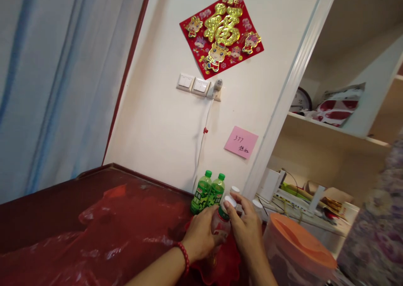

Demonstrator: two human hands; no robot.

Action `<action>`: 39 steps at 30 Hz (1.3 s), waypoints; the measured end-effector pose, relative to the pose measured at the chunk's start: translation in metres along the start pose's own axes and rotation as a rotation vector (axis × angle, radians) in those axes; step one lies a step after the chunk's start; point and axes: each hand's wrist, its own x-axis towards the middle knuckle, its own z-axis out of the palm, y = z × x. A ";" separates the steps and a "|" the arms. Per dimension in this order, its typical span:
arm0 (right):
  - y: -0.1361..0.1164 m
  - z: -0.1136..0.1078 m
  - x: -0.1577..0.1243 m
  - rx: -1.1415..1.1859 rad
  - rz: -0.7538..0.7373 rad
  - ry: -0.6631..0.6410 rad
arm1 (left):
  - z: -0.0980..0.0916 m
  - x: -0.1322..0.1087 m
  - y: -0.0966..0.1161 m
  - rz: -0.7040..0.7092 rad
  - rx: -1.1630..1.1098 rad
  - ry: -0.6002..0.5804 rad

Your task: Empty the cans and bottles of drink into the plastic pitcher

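Note:
My left hand [200, 230], with a red bead bracelet at the wrist, is closed around a clear bottle [219, 227] with a dark green cap and a reddish label. My right hand [247, 223] is just beside it, thumb and forefinger closed about a white bottle cap [231, 201]; the body of that bottle is mostly hidden. Two green drink bottles [201, 193] stand upright behind my left hand. Another white cap [234, 190] shows behind my right fingers, and one more white-topped container [257, 205] stands to the right. Under my hands lies a red scalloped dish [228, 267].
Red plastic sheeting [126, 231] covers much of the dark table. A clear tub with an orange lid [302, 240] is close to my right forearm. Behind are a wall with a hanging white cord [201, 152], a pink note [241, 142] and a cluttered shelf unit [315, 214].

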 end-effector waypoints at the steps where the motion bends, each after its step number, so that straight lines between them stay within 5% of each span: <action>1: -0.001 0.000 0.000 0.006 -0.004 -0.005 | 0.000 0.000 0.000 -0.004 0.001 0.003; 14: 0.003 0.002 -0.002 0.058 0.103 -0.016 | -0.001 0.000 0.002 -0.018 -0.009 0.003; 27: 0.001 0.012 -0.009 -0.037 0.016 0.086 | 0.000 -0.003 0.003 -0.029 0.047 0.030; 34: -0.018 0.002 -0.005 -0.055 -0.036 0.089 | -0.007 0.001 0.004 -0.007 -0.039 -0.086; 39: -0.053 -0.020 0.001 -0.048 -0.227 0.225 | -0.019 0.008 0.009 0.023 -0.164 -0.221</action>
